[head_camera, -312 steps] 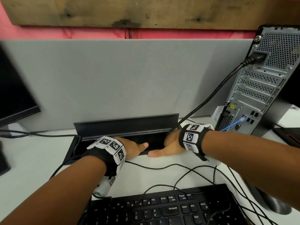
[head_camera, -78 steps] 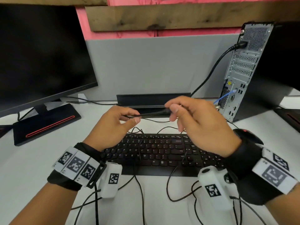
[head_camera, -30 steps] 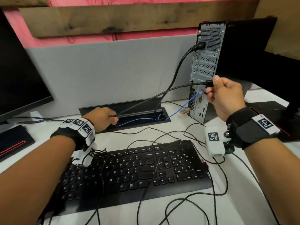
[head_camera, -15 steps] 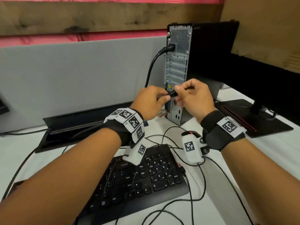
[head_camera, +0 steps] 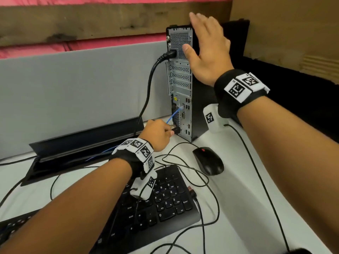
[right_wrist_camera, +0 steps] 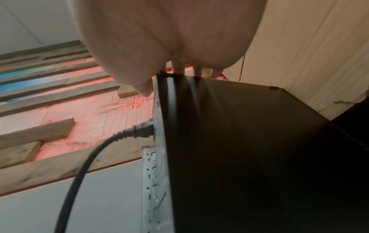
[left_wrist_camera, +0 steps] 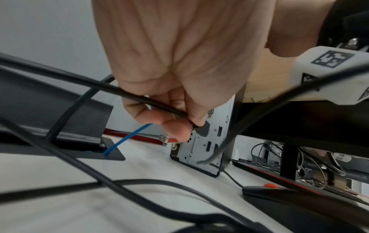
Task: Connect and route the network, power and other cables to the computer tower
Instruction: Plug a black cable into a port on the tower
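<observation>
Landmark: computer tower [head_camera: 183,85], upright on the white desk, rear panel facing the camera.
Cable tray [head_camera: 82,142]: left of the tower, lid up; blue and black leads run out of it.
Power cable [head_camera: 149,83]: left of the tower, plug already seated high on the rear panel.
Network cable [head_camera: 174,115]: blue, rising from the left into a mid-panel jack; looks seated.
Left hand [head_camera: 157,134]: at the tower's lower left, thumb and fingers pinched around the black connector [left_wrist_camera: 202,128].
Connector vs grip: head pokes out just past the fingertips toward the panel, its cord trailing back under the palm. Tip is at the lower ports; seated or not, cannot tell.
Right hand [head_camera: 207,50]: at the tower's upper right, fingers straight and spread, flat near the side panel and top edge, holding nothing.
Risk, misalignment: a tilted or flipped plug could jam or bend the port, since the hand hides the slot.
Risk, tower: a hard push could slide or tip it unless the right hand braces it.
Risk, snag: loose leads crossing the keyboard [head_camera: 156,208] near the mouse [head_camera: 209,160] could drag.
</observation>
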